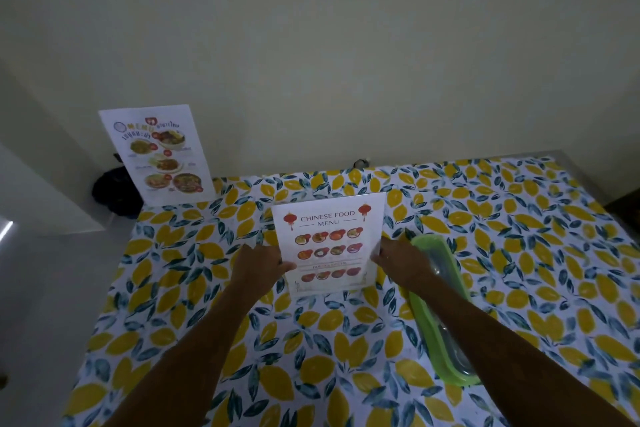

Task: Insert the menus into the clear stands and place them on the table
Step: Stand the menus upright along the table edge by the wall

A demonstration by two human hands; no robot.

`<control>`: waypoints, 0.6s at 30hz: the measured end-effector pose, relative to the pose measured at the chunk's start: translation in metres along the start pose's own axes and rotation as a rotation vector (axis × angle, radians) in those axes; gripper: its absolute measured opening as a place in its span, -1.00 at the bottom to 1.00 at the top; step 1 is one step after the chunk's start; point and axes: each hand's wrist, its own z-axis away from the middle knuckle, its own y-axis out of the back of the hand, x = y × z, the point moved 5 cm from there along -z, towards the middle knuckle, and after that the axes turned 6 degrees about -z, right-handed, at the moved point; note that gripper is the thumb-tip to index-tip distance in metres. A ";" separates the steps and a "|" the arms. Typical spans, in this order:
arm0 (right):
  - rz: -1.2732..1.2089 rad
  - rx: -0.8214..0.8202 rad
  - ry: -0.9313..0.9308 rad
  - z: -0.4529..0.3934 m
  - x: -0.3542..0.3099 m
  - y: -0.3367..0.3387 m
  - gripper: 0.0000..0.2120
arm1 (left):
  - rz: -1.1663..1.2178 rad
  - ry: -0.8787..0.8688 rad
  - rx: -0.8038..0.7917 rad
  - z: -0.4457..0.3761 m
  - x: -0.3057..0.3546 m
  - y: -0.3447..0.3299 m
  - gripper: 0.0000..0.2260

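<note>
A "Chinese Food Menu" sheet (329, 243) stands upright in a clear stand in the middle of the lemon-print table (519, 253). My left hand (258, 262) grips its left edge and my right hand (398, 262) grips its right edge, both about halfway up. The clear stand's base shows faintly under the sheet's bottom edge. A second menu (157, 152), with Thai lettering and food pictures, stands upright in its stand at the table's far left corner, away from both hands.
A long green-rimmed clear tray (446, 319) lies just right of my right forearm, running towards the front edge. A dark bag (110, 191) sits behind the far left corner. A pale wall runs along the table's back edge.
</note>
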 end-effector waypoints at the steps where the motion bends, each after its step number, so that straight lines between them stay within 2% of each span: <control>1: 0.003 0.004 0.010 0.000 -0.003 0.004 -0.76 | -0.004 0.009 0.014 0.000 0.000 0.006 -0.57; 9: 0.041 0.066 0.017 -0.003 -0.007 0.043 -0.71 | 0.088 -0.002 0.100 -0.017 0.006 0.047 -0.55; 12: 0.029 0.111 0.025 0.002 0.001 0.067 -0.72 | 0.135 -0.036 0.143 -0.021 0.022 0.075 -0.64; 18: 0.012 0.224 0.042 0.011 0.033 0.129 -0.73 | 0.101 -0.108 0.236 -0.042 0.075 0.126 -0.63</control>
